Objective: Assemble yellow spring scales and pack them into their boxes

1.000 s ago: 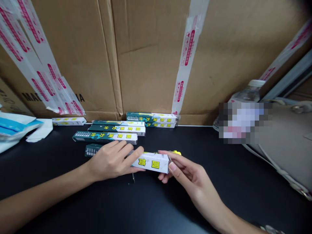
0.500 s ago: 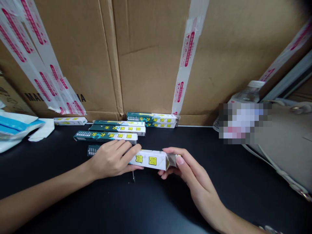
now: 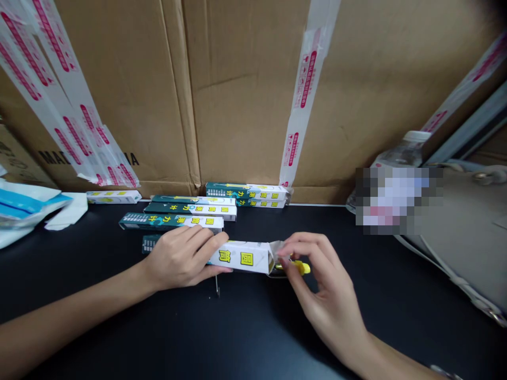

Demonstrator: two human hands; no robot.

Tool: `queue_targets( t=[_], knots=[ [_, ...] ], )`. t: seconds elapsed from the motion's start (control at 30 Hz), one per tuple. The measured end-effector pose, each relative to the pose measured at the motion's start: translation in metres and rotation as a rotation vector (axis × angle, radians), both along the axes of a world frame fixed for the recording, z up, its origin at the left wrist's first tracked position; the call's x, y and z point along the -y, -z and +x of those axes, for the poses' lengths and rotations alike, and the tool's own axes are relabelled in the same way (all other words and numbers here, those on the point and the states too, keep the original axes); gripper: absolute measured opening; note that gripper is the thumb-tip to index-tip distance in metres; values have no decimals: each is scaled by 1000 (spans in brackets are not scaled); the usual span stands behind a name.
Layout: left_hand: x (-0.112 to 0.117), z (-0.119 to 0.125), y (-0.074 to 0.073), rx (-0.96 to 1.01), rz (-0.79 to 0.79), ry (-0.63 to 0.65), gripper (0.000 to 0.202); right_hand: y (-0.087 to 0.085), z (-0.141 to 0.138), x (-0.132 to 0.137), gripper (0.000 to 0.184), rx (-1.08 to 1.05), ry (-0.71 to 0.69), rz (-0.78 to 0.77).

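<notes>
left hand (image 3: 180,258) grips box (image 3: 241,257), right (image 3: 322,279) pinches yellow piece (image 3: 301,267)

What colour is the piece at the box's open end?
The piece is yellow; head view.

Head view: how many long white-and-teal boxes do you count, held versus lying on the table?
Held in the left hand: 1 box
Lying on the black table: 7 boxes, counting the back stack as two
Total: 8
</notes>
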State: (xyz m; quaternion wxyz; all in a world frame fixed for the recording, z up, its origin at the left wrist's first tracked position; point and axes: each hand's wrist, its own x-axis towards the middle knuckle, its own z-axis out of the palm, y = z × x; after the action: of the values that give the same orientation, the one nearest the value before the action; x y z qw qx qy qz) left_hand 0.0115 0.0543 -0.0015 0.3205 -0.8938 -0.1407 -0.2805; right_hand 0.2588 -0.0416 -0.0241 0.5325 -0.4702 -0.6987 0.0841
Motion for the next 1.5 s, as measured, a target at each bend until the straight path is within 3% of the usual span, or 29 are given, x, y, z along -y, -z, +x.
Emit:
queue_targets(
  t=[0.13,0.37,0.47,0.67,0.83,1.03,1.5],
  knots=[
    [1,-1,0,-4,-3,-2,45,-8,1,3,19,147,-20,91],
    [1,-2,1,8,-14,-9,45,-16,2,5,19,198,-209,202],
    [1,-3,1,6,-16,-14,44,-11,2,3,21,129,-163,133],
    [1,-2,1,1,-45,-27,44,-3,5,-5,6,23,-64,-67],
    [0,-1,1,15,-52,-19,42,-6,5,-6,20,115,-114,56],
    [-1,-2,2,-8,-57,-21,40,-3,6,-4,43,142,-72,104],
    [4,-1,-2,-76,64,59,43,-5,6,-4,12,321,-165,26]
  ],
)
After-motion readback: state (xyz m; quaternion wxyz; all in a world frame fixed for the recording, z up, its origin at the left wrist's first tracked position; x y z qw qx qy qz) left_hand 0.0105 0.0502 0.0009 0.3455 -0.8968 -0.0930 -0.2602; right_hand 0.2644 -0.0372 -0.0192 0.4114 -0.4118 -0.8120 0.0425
